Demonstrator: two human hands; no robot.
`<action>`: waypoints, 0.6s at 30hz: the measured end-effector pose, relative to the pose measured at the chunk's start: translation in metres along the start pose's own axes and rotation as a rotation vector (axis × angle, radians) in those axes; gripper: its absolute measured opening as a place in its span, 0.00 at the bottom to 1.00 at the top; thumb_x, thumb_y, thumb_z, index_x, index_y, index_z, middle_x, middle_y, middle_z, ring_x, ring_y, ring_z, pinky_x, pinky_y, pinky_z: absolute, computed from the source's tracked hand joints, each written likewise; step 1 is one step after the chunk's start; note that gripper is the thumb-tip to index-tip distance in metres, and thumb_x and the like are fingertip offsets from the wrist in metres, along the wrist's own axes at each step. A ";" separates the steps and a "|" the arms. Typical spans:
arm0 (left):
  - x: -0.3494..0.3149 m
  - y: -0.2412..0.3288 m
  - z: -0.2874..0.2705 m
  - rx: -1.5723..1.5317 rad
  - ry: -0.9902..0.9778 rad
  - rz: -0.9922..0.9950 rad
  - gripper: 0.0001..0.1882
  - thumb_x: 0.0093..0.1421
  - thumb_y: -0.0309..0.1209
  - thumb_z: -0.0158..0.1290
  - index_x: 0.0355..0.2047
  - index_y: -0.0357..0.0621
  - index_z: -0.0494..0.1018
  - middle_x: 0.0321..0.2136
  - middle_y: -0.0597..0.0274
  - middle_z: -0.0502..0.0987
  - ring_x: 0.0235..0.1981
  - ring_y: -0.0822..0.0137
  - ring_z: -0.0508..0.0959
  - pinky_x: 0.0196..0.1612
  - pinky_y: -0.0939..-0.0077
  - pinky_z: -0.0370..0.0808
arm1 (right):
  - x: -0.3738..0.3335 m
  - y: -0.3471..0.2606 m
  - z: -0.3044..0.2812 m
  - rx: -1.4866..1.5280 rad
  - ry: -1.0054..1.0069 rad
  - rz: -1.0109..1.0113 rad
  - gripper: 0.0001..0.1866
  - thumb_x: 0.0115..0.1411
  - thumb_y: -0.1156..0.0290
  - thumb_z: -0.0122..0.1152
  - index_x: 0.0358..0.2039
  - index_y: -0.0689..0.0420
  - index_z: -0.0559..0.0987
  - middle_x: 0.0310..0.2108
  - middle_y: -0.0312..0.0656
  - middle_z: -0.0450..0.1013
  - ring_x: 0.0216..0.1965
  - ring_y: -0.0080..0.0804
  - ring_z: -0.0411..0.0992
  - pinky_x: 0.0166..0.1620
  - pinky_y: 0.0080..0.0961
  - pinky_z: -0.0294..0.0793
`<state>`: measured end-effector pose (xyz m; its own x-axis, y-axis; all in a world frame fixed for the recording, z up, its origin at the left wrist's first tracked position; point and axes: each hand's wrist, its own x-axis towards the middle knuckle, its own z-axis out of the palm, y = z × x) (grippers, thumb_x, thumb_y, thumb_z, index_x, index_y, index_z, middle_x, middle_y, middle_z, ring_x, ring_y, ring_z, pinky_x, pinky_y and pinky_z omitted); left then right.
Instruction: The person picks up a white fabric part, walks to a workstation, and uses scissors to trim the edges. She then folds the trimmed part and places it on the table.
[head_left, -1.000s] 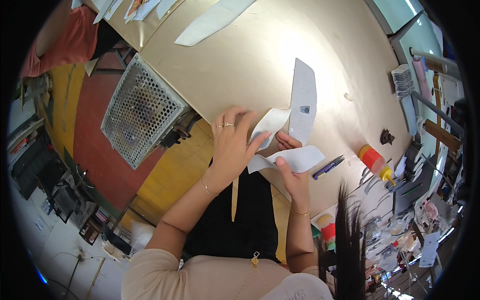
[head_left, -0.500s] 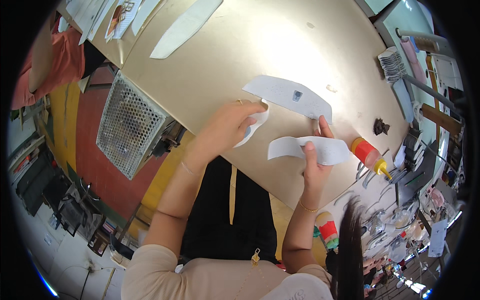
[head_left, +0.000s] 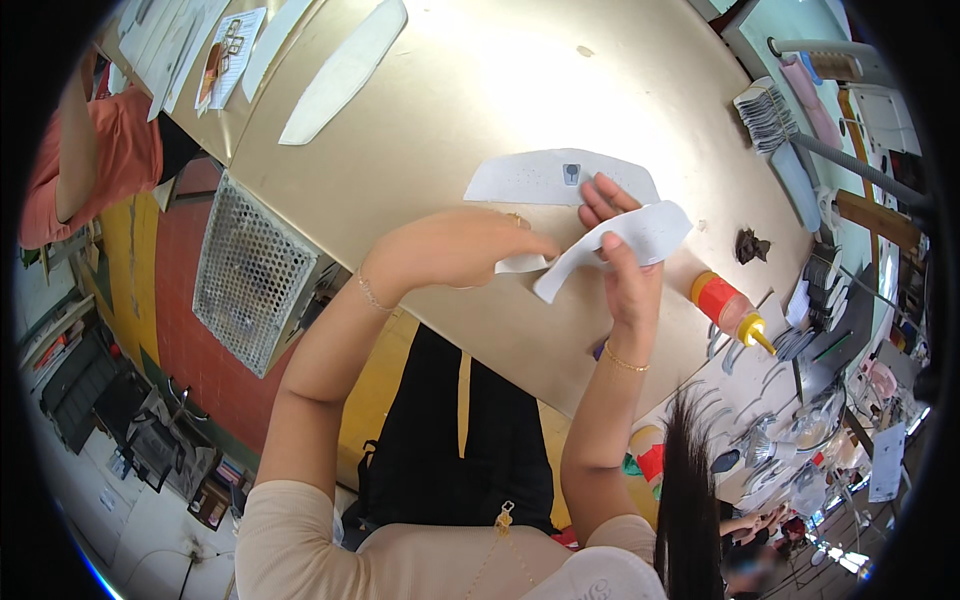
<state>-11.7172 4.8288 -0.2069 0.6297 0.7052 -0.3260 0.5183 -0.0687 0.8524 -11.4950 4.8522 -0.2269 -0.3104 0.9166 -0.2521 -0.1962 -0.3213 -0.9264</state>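
My left hand [head_left: 455, 246] is closed on a small white curved piece [head_left: 520, 264], most of which is hidden under the fingers. My right hand [head_left: 632, 272] pinches a bent white panel [head_left: 650, 232] between thumb and fingers, with some fingers stretched out behind it. The two pieces are close together at their ends; whether they touch, I cannot tell. Just beyond the right hand, a flat white panel [head_left: 520, 178] with a small dark patch lies on the table.
Right of my right hand, a red-labelled squeeze bottle [head_left: 722, 304] with yellow nozzle lies near a dark crumpled scrap [head_left: 752, 246]. A long white panel [head_left: 345, 75] lies far left on the beige table [head_left: 420, 150]. A perforated metal box [head_left: 250, 275] stands beside it. A person [head_left: 110, 150] works at left.
My left hand has moved right and turned palm down, bringing its piece toward the other. My right hand has raised and tilted its panel. The view has shifted slightly.
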 end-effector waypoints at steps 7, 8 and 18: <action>0.015 0.006 -0.007 -0.065 -0.046 0.068 0.30 0.49 0.15 0.45 0.52 0.54 0.69 0.35 0.52 0.76 0.33 0.51 0.75 0.37 0.64 0.71 | -0.048 -0.046 -0.030 0.180 -0.329 0.206 0.27 0.57 0.73 0.59 0.55 0.68 0.65 0.59 0.55 0.61 0.55 0.36 0.66 0.55 0.28 0.67; 0.015 0.013 -0.009 -0.098 -0.107 0.065 0.30 0.49 0.15 0.45 0.53 0.54 0.69 0.35 0.52 0.76 0.33 0.51 0.75 0.36 0.64 0.71 | -0.053 -0.041 -0.026 0.137 -0.324 0.232 0.25 0.57 0.73 0.59 0.54 0.68 0.66 0.59 0.54 0.62 0.52 0.32 0.67 0.52 0.26 0.68; 0.007 0.020 0.015 -0.193 -0.091 -0.018 0.30 0.53 0.19 0.47 0.58 0.51 0.61 0.45 0.52 0.74 0.32 0.51 0.76 0.37 0.64 0.71 | -0.072 -0.019 -0.011 0.068 -0.133 0.517 0.13 0.60 0.72 0.57 0.44 0.64 0.74 0.38 0.40 0.76 0.33 0.19 0.69 0.37 0.18 0.69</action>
<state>-11.6937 4.8223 -0.1982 0.6757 0.6378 -0.3697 0.4146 0.0858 0.9059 -11.4590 4.7954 -0.1939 -0.4965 0.5984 -0.6288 -0.0452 -0.7412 -0.6697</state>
